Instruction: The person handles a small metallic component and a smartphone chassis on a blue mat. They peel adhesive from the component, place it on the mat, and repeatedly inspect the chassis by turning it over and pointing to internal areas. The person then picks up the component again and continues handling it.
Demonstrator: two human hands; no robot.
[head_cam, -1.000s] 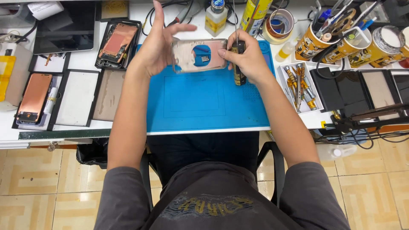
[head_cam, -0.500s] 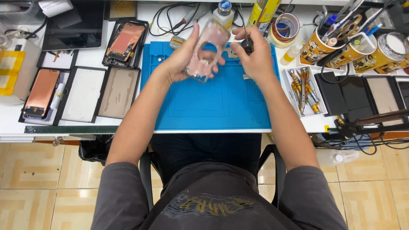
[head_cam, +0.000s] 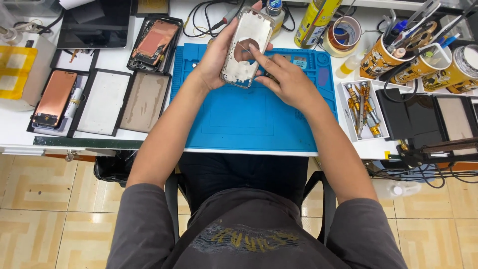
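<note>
White table (head_cam: 164,144) w/ blue work mat (head_cam: 249,119) at centre. Phone frame (head_cam: 247,47) is held tilted above mat's 12 o'clock edge. Left hand (head_cam: 219,55) fingers wrapped round frame's left side; right hand (head_cam: 286,82), at 4 o'clock of frame, has index fingertip pressing inside it, other fingers curled.

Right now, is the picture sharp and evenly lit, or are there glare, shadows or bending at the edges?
Head view: bright, even light with only soft shadows. The left hand, the phone frame it holds and the right hand look sharp. The blue mat shows no strong glare. The table edge bows slightly, a wide-lens effect.
</note>
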